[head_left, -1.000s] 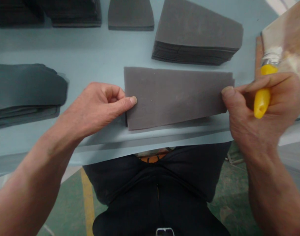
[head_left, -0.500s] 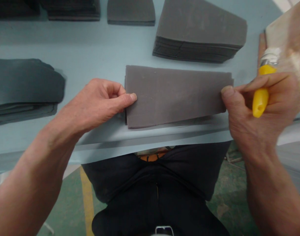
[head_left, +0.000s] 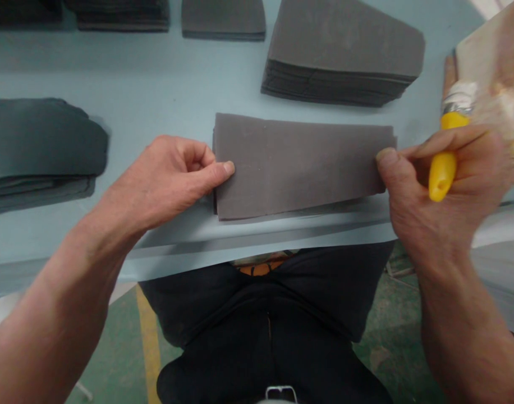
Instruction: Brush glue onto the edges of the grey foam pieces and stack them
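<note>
Between my hands, near the table's front edge, is a flat grey-brown panel (head_left: 303, 168), made of thin sheet layers that are slightly offset at the edges. My left hand (head_left: 177, 174) pinches its left end, thumb on top and fingers underneath. At the narrower right end, my right hand (head_left: 446, 174) grips it between thumb and fingers. That same hand also holds a brush with a yellow handle (head_left: 443, 174), its pale bristle end pointing away from me. What the panel is made of, I cannot tell.
Behind the panel stands a thick stack of grey pieces (head_left: 345, 45). A dark green stack (head_left: 42, 140) lies at the left, and a small grey stack (head_left: 223, 19) and a dark stack (head_left: 122, 17) line the back. A stained board (head_left: 476, 50) is at the right of the pale blue table (head_left: 156, 73).
Almost nothing differs. My right hand, with the brush, has shifted very slightly left; both hands keep their hold on the panel.
</note>
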Demonstrator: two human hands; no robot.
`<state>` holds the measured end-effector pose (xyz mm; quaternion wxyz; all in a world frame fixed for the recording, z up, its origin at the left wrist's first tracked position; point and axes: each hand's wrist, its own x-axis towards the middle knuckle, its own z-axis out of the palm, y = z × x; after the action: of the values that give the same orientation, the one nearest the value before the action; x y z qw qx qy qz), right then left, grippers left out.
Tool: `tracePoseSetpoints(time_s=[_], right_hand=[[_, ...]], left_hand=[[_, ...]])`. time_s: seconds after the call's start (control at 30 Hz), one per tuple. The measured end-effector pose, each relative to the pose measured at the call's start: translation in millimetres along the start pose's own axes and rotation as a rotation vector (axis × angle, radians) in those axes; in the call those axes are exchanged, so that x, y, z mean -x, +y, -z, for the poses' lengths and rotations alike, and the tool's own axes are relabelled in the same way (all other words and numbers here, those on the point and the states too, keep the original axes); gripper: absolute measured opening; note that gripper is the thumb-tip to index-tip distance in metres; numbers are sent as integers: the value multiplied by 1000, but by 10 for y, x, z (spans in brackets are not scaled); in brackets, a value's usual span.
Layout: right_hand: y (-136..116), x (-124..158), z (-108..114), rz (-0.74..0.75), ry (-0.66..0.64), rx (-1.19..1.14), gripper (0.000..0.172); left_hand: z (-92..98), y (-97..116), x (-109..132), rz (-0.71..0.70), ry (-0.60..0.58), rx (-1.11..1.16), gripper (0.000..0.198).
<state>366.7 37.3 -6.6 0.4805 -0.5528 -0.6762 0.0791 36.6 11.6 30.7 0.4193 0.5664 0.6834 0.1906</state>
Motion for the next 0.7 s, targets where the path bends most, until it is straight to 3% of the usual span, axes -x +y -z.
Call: tracePoseSetpoints(time_s=[0.27, 0.47, 0.7], right_hand=[[23, 32, -24, 49, 8, 10, 30], [-35, 34, -51, 70, 14, 41, 25], [-30, 53, -64, -10, -31, 72, 25]], left_hand=[[-32, 119, 77, 6, 11, -74, 37], [-78, 111, 115, -39, 119, -167, 38], [-125, 104, 128, -27, 178, -205, 40]])
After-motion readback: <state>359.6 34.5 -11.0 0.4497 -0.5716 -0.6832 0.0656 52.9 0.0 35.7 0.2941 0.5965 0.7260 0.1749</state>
